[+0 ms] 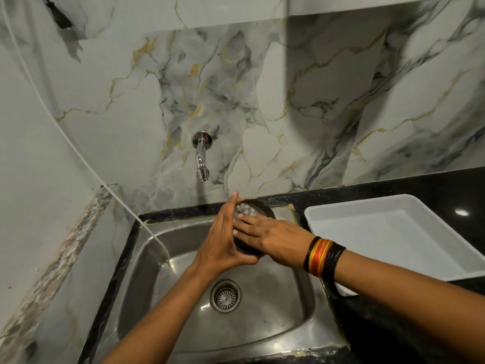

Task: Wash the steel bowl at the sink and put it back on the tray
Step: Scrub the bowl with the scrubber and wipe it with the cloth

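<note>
Right now, in the head view, the left hand [223,240] is cupping the small round steel bowl [258,210] from its nine o'clock side, fingers wrapping around the outer wall and under the base. The right hand [273,239] is lying across the bowl's rim from three o'clock, fingers spread flat and reaching into the wet, glinting inside (not gripping anything). Bowl and hands are hovering over the far part of the rectangular stainless-steel sink [147,261], at twelve o'clock from the round drain strainer [225,295]. The chrome wall tap [201,156] is jutting from the marble-patterned tiles beyond the bowl. At three o'clock from the sink, the white rectangular plastic tray [433,269] is sitting on the black stone counter [393,324], apart from the bowl. Red, orange and black bangles [324,256] are circling the right wrist.
</note>
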Demonstrator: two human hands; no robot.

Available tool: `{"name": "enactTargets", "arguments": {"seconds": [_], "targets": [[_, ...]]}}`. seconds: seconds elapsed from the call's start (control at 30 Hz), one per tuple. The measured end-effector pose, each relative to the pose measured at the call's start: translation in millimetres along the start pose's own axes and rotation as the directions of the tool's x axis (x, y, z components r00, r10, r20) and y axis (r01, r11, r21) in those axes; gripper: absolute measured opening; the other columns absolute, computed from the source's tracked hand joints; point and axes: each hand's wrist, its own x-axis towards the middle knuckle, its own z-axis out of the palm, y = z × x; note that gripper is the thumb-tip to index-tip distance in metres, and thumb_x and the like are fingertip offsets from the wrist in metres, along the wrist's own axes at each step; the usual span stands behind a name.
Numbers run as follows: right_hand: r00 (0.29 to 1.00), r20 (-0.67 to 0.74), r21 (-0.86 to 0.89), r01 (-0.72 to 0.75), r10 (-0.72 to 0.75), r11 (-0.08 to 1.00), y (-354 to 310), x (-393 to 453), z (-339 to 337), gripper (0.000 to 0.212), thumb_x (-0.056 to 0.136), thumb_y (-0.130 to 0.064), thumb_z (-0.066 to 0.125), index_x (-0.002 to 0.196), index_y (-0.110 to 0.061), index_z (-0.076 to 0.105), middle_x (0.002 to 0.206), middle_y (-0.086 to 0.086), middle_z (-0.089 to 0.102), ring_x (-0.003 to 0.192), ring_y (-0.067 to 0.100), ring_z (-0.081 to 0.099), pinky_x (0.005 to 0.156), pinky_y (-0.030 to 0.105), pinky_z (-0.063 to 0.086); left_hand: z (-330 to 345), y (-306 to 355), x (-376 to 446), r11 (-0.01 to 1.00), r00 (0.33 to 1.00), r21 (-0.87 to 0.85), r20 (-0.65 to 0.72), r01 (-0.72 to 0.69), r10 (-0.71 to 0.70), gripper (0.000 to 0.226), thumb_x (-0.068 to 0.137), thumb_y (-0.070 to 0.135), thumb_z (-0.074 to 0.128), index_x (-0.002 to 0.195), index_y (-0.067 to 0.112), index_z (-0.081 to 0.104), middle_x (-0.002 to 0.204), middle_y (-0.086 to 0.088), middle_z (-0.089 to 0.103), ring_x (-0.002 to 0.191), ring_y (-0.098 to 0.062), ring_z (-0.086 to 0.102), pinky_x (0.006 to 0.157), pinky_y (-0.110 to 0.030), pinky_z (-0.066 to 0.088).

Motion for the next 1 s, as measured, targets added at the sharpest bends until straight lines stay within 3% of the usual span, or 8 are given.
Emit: {"name": "enactTargets", "arguments": {"seconds": [0.1, 0.23, 0.43, 0.67, 0.73, 0.8, 0.87, 1.0], "targets": [[0.989, -0.103, -0.145, -0.124, 0.11, 0.982, -7, 6, 2, 0.07, 0.093, -0.008, 0.06, 0.156, 0.001, 0.031, 0.164, 0.023, 0.027, 0.153, 0.037, 0.026, 0.125, 0.05, 0.021, 0, 3, 5, 0.999, 0.998, 0.017, -0.046, -0.042, 0.043, 0.145, 0.057, 0.049, 0.092, 0.166, 0.043, -0.003, 0.17, 0.007, 0.021, 0.157, -0.018, 0.026, 0.124, -0.049, 0.038], [0.968, -0.101, -0.305, -0.248, 0.228, 0.919, -17, 8, 3, 0.064, 0.1, -0.014, 0.049, 0.156, 0.006, 0.024, 0.165, 0.028, 0.017, 0.154, 0.041, 0.018, 0.126, 0.055, 0.01, 10, -7, 9, 0.998, 0.992, 0.044, -0.12, -0.038, 0.043, 0.146, 0.054, 0.036, 0.105, 0.165, 0.028, 0.009, 0.17, 0.002, 0.02, 0.16, -0.034, 0.026, 0.122, -0.062, 0.037], [0.988, -0.041, -0.458, -0.15, 0.148, 0.876, -10, -6, 5, 0.058, 0.099, -0.013, 0.054, 0.15, 0.01, 0.037, 0.159, 0.032, 0.031, 0.151, 0.045, 0.027, 0.125, 0.055, 0.013, 17, -6, 10, 0.999, 0.986, 0.008, -0.162, -0.037, 0.038, 0.151, 0.053, 0.032, 0.108, 0.165, 0.026, 0.008, 0.168, 0.006, 0.021, 0.158, -0.035, 0.029, 0.122, -0.059, 0.039], [0.969, 0.08, -0.062, -0.231, 0.236, 0.971, -10, -16, -11, 0.07, 0.085, 0.003, 0.062, 0.151, 0.002, 0.04, 0.161, 0.025, 0.032, 0.148, 0.038, 0.036, 0.112, 0.043, 0.043, 25, -8, 13, 0.995, 0.989, 0.034, -0.111, -0.094, 0.097, 0.147, 0.054, 0.032, 0.105, 0.164, 0.023, 0.007, 0.171, 0.003, 0.015, 0.157, -0.024, 0.021, 0.125, -0.055, 0.034], [0.963, 0.089, 0.001, -0.254, 0.253, 0.967, -19, -18, -17, 0.054, 0.086, -0.006, 0.057, 0.14, -0.007, 0.056, 0.153, 0.016, 0.049, 0.132, 0.034, 0.056, 0.099, 0.041, 0.053, 29, -11, 11, 0.995, 0.991, 0.021, -0.094, -0.095, 0.097, 0.15, 0.055, 0.036, 0.105, 0.166, 0.024, 0.004, 0.174, -0.005, 0.016, 0.159, -0.028, 0.02, 0.126, -0.056, 0.031], [0.958, 0.082, 0.098, -0.281, 0.273, 0.955, -26, -18, -23, 0.035, 0.083, -0.011, 0.052, 0.115, -0.016, 0.067, 0.124, 0.004, 0.068, 0.1, 0.029, 0.069, 0.079, 0.039, 0.057, 31, -12, 9, 0.996, 0.994, 0.014, -0.064, -0.086, 0.087, 0.157, 0.056, 0.041, 0.103, 0.167, 0.033, -0.008, 0.172, -0.017, 0.023, 0.16, -0.038, 0.023, 0.126, -0.06, 0.031], [0.929, 0.085, 0.322, -0.367, 0.359, 0.873, -29, -15, -24, 0.03, 0.08, -0.01, 0.05, 0.101, -0.02, 0.069, 0.098, 0.0, 0.074, 0.085, 0.023, 0.068, 0.072, 0.037, 0.055, 34, -11, 5, 0.997, 0.995, 0.011, -0.066, -0.08, 0.08, 0.15, 0.063, 0.051, 0.095, 0.167, 0.037, -0.013, 0.172, -0.02, 0.025, 0.16, -0.042, 0.024, 0.125, -0.062, 0.031], [0.829, 0.103, 0.795, -0.401, 0.55, 0.456, -37, -7, -23, 0.053, 0.085, 0.003, 0.049, 0.121, -0.026, 0.074, 0.084, -0.028, 0.073, 0.077, -0.01, 0.066, 0.069, 0.013, 0.051, 30, -12, 5, 0.996, 0.987, 0.0, -0.136, -0.086, 0.085, 0.13, 0.071, 0.052, 0.083, 0.165, 0.03, -0.004, 0.172, -0.014, 0.021, 0.158, -0.045, 0.025, 0.122, -0.067, 0.034]]}}
